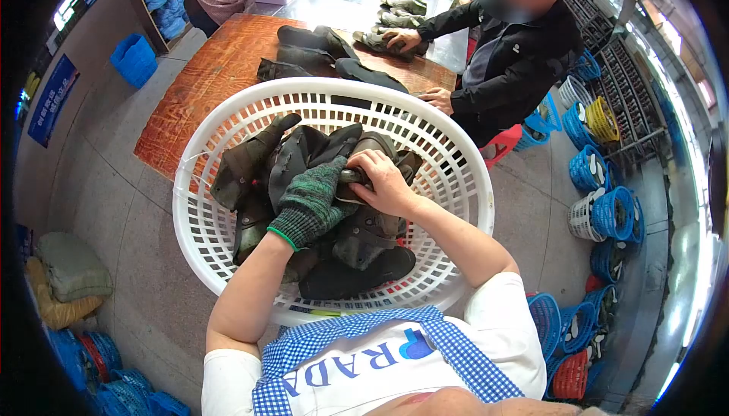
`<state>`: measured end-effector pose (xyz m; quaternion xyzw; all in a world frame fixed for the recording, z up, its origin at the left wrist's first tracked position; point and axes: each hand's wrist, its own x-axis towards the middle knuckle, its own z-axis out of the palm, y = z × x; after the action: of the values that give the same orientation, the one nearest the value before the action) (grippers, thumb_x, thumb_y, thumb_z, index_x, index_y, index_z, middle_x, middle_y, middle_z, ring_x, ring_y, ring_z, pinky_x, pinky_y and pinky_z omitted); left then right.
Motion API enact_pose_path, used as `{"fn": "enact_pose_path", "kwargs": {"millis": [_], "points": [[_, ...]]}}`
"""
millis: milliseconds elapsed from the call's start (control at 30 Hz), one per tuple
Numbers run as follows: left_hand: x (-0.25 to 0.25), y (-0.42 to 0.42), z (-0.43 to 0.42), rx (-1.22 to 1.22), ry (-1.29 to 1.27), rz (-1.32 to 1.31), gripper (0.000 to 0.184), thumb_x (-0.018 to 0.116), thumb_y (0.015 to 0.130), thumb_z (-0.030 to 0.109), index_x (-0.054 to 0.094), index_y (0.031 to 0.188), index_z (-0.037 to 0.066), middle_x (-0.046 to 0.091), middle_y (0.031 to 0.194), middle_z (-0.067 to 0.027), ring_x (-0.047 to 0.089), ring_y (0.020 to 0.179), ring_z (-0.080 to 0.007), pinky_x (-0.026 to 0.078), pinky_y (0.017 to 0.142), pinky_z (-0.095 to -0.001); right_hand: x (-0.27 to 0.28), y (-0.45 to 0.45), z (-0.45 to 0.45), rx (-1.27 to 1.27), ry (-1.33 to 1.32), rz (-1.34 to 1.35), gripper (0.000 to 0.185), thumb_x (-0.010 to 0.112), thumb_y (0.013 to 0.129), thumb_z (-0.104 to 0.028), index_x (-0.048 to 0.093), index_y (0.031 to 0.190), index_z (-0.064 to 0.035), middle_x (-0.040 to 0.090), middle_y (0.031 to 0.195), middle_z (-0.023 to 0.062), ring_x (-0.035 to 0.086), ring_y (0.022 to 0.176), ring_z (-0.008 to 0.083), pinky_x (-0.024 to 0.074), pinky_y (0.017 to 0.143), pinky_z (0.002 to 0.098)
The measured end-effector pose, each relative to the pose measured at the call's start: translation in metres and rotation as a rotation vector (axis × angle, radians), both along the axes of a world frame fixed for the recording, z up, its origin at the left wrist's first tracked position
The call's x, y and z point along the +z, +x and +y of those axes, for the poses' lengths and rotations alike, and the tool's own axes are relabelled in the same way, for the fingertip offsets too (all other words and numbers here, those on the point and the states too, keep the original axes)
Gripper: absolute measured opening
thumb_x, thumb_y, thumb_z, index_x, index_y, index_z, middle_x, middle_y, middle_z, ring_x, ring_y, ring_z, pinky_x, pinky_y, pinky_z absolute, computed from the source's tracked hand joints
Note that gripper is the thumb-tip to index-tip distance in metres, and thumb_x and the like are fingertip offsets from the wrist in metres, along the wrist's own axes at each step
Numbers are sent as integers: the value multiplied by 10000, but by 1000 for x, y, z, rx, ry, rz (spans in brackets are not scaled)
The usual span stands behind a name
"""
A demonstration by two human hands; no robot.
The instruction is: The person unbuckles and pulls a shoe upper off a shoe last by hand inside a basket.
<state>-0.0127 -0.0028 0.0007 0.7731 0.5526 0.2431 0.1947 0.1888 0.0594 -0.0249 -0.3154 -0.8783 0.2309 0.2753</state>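
Note:
A large white plastic basket (181, 196) stands in front of me, heaped with dark shoe uppers. My left hand (310, 202), in a dark green knitted glove, is in the basket with its fingers closed round a dark shoe upper (349, 178). My bare right hand (383, 182) grips the same upper from the other side, thumb toward me. Part of that upper is hidden under both hands. To the left leans an olive-brown upper (241, 167). A long black upper (358, 273) lies nearest my body.
Beyond the basket, a reddish wooden table (186, 104) bears several dark uppers (304, 55). A co-worker in a black jacket (524, 63) stands at its right, one hand on an upper. Blue baskets (613, 215) line the right side; filled sacks (72, 268) lie left.

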Motion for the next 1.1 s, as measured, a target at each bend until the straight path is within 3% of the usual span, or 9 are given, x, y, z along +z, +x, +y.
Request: {"fn": "enact_pose_path", "kwargs": {"millis": [367, 633, 733, 867, 933, 967, 1000, 1067, 1100], "points": [[5, 1, -1, 7, 16, -27, 694, 840, 766, 378, 557, 1332, 93, 683, 1158, -186, 665, 1075, -377, 538, 924, -465, -1, 0, 0, 5, 22, 8, 377, 744, 813, -131, 563, 1139, -79, 574, 1117, 143, 543, 1122, 365, 450, 992, 472], [-5, -2, 3, 55, 13, -48, 532, 809, 790, 351, 633, 1232, 115, 685, 1140, -180, 665, 1048, -370, 536, 898, -469, 0, 7, 13, 83, -62, 128, 364, 751, 837, -165, 572, 1134, -58, 587, 1091, 167, 568, 1077, 371, 472, 948, 453], [-3, 1, 0, 74, 21, -103, 532, 795, 804, 351, 631, 1261, 131, 686, 1152, -180, 665, 1047, -373, 534, 897, -468, 4, 16, 21, -35, -120, 42, 531, 809, 825, -305, 561, 1212, -39, 593, 1162, 180, 559, 1153, 368, 455, 1000, 457], [-21, -1, 6, 44, 69, -226, 458, 757, 857, 321, 648, 1264, 141, 698, 1136, -177, 670, 1040, -378, 535, 905, -456, 12, 24, 19, 173, -127, -252, 966, 898, 673, -475, 453, 1418, -49, 435, 1453, 178, 418, 1359, 385, 357, 1150, 489], [-25, -3, 10, 80, -31, -240, 388, 732, 881, 293, 670, 1227, 129, 700, 1126, -186, 669, 1044, -373, 535, 904, -449, 6, 28, 28, 212, -158, -162, 972, 902, 679, -458, 440, 1429, -46, 445, 1443, 197, 419, 1360, 390, 358, 1155, 480], [-26, -2, 9, 96, 30, -239, 311, 707, 894, 263, 702, 1176, 133, 706, 1107, -187, 671, 1036, -372, 539, 886, -446, 3, 31, 32, 155, -297, -83, 890, 866, 748, -421, 442, 1428, -36, 447, 1435, 222, 424, 1355, 402, 367, 1147, 471], [-27, -4, 8, 82, 72, -198, 317, 719, 888, 248, 701, 1175, 117, 708, 1108, -185, 675, 1040, -367, 541, 888, -439, -7, 32, 39, 32, -278, -8, 754, 807, 832, -382, 477, 1401, -13, 502, 1367, 248, 473, 1315, 406, 384, 1129, 465], [-27, -5, 10, 47, 157, -118, 331, 742, 875, 220, 700, 1173, 84, 712, 1109, -181, 682, 1046, -357, 543, 893, -426, -19, 35, 48, -277, -280, -45, 643, 752, 899, -367, 518, 1357, 18, 559, 1294, 266, 534, 1251, 406, 402, 1110, 464], [-29, -6, 12, 19, 182, -120, 320, 738, 877, 224, 704, 1163, 86, 717, 1090, -177, 686, 1023, -358, 546, 875, -429, -38, 38, 54, -293, -250, -58, 621, 749, 907, -366, 534, 1336, 28, 585, 1261, 254, 563, 1211, 382, 428, 1079, 449]]}}
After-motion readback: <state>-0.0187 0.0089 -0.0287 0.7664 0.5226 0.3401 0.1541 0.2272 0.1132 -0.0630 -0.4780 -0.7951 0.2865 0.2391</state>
